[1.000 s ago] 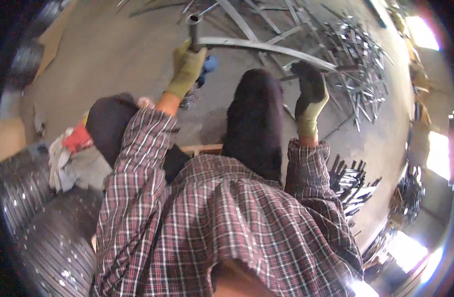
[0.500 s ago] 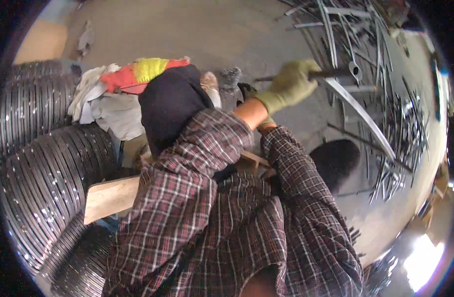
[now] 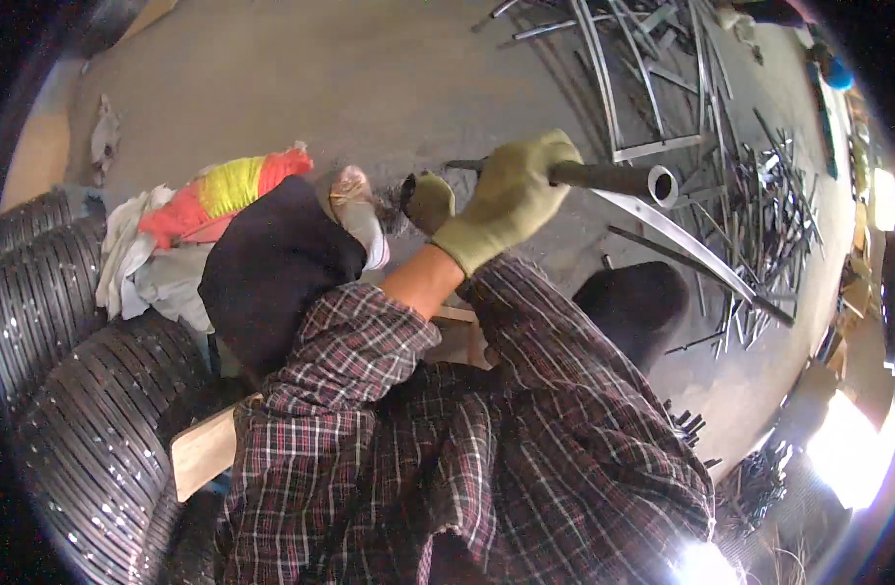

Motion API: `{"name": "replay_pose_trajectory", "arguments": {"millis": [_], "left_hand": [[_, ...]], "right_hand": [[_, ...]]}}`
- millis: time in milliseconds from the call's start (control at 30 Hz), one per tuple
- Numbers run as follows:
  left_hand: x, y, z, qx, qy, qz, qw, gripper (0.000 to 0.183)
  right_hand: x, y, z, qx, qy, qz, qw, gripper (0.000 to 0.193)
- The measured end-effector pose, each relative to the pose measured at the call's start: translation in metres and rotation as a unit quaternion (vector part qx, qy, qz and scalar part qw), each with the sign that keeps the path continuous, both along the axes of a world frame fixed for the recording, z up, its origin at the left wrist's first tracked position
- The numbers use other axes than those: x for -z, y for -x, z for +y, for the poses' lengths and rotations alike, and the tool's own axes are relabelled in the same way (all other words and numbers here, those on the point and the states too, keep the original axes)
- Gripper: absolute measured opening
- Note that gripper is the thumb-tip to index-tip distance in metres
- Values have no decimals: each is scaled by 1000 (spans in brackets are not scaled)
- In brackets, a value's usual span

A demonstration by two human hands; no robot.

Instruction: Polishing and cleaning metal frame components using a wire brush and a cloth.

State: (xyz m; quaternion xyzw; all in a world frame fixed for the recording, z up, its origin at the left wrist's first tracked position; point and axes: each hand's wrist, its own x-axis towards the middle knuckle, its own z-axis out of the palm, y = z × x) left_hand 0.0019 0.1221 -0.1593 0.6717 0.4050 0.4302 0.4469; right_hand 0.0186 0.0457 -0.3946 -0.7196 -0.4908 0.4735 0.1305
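Note:
My left hand, in an olive-green glove, is closed around a dark metal tube. The tube's round open end points right and toward me, and its thinner far part shows left of the fist. My left forearm crosses over the right one. My right hand, gloved too, is mostly behind the left wrist. Its visible part looks curled beside something dark that I cannot make out. A curved flat metal strip runs right and down from below the tube; whether it touches my hand is hidden.
Many loose metal strips lie heaped on the floor at the right. Stacked coils of dark banding stand at the left. Beside my dark-clothed left knee are pale cloths and a red-yellow cloth. A wooden board juts out nearby.
The view has shifted, so the floor and heap sit differently. My left hand keeps its grip on the tube, whose open end now faces me more. More of my right hand shows.

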Motion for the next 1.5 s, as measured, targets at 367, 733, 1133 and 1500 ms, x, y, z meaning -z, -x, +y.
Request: {"name": "replay_pose_trajectory", "arguments": {"millis": [367,733,1133,1500], "left_hand": [[-2,-5,0,-30,3,27,999,13],[3,2,-8,9,-21,-16,1000,9],[11,6,-3,9,26,6,1000,10],[11,7,-5,-19,39,16,999,12]], "right_hand": [[-222,-97,-73,170,-84,332,924,32],[-359,-134,-15,79,-417,-395,815,19],[-354,-150,23,-236,-408,-62,880,62],[-331,-207,0,-167,-349,-456,801,39]]}}
